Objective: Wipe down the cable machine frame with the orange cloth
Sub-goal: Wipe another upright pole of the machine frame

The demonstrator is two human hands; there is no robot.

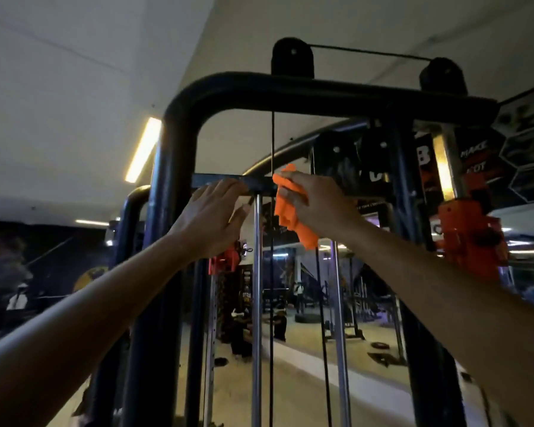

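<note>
The black cable machine frame [290,90] arches over me, with a flat crossbar [219,181] lower down between its uprights. My right hand [318,204] grips the orange cloth [290,217] and presses it against the right end of that crossbar, beside the hanging black cable [272,143]. The cloth's loose end hangs below my palm. My left hand [213,214] rests on the crossbar's left part, fingers laid over its top edge and thumb under it.
Two chrome guide rods [256,288] and cables run down from the crossbar. Two pulleys [292,58] sit on the top tube. Orange carriages [472,235] hang on neighbouring uprights. Behind is a mirror wall with gym gear and a person seated on the floor.
</note>
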